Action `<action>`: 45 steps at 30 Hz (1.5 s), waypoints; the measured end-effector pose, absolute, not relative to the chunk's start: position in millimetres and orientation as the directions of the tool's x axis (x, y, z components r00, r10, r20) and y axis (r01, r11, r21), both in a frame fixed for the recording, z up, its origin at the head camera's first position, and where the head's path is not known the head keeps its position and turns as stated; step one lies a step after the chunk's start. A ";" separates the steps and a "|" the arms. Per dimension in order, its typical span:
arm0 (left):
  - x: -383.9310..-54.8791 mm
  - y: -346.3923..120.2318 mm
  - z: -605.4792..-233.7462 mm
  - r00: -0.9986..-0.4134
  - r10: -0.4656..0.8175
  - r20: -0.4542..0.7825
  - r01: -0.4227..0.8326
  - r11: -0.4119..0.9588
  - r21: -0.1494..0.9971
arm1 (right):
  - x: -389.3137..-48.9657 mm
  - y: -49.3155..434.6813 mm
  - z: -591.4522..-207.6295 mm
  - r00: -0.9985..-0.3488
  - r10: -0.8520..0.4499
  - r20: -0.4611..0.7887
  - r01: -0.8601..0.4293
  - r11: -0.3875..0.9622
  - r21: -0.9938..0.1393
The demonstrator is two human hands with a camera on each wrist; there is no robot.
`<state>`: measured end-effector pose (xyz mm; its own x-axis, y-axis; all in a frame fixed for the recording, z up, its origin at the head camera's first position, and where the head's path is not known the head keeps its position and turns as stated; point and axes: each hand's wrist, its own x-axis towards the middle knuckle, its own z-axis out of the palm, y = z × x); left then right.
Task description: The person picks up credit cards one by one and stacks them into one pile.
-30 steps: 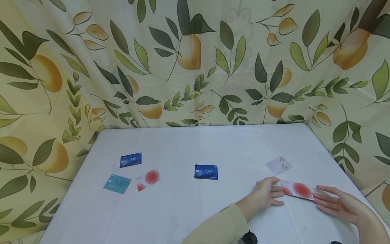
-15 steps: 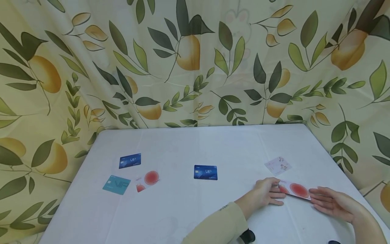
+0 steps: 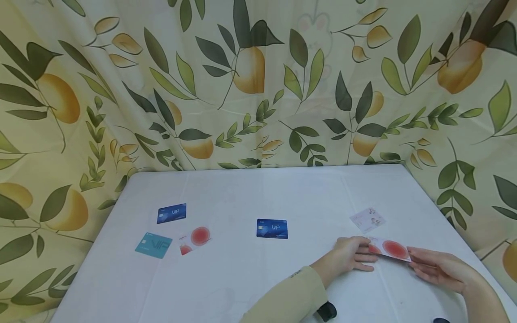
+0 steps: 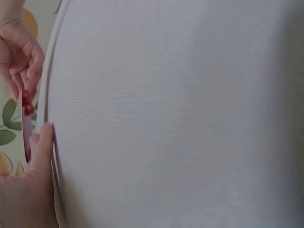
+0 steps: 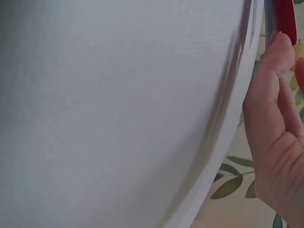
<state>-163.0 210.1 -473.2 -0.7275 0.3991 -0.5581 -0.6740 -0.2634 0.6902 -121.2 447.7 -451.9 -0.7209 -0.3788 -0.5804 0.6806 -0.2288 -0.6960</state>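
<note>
My left hand [image 3: 349, 255] pinches the nine o'clock end of a red-and-white card [image 3: 391, 249], its lower fingers spread, and my right hand [image 3: 442, 268] pinches the end toward four. The card is just above the table [image 3: 242, 278], about three o'clock from the middle blue card [image 3: 272, 229]. A pale card [image 3: 367, 220] lies near it, toward eleven.

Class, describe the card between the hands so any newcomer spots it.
On the white table, look right. Between left hand and right hand is a pale card. Its big red circle sets it apart from the card behind; its lookalike lies well left, untouched.
</note>
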 end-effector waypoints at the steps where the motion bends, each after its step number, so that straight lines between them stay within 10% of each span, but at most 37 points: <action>1: -162.7 209.9 -473.0 -0.738 0.382 -0.557 -0.665 -0.267 0.698 | -121.9 447.1 -451.5 -0.718 -0.389 -0.577 0.682 -0.229 -0.694; 15: -165.4 207.0 -470.2 -0.865 0.168 -0.473 -0.501 -0.325 0.802 | -132.5 422.7 -442.9 -0.801 -0.313 -0.511 0.587 -0.244 -0.772; 24: -173.2 194.3 -469.3 -0.891 0.112 -0.440 -0.447 -0.390 0.805 | -139.0 392.3 -436.5 -0.835 -0.076 -0.545 0.550 -0.146 -0.823; 45: -187.7 135.7 -458.8 -0.895 0.105 -0.434 -0.439 -0.389 0.810 | -152.1 328.2 -427.4 -0.891 0.022 -0.454 0.451 -0.085 -0.889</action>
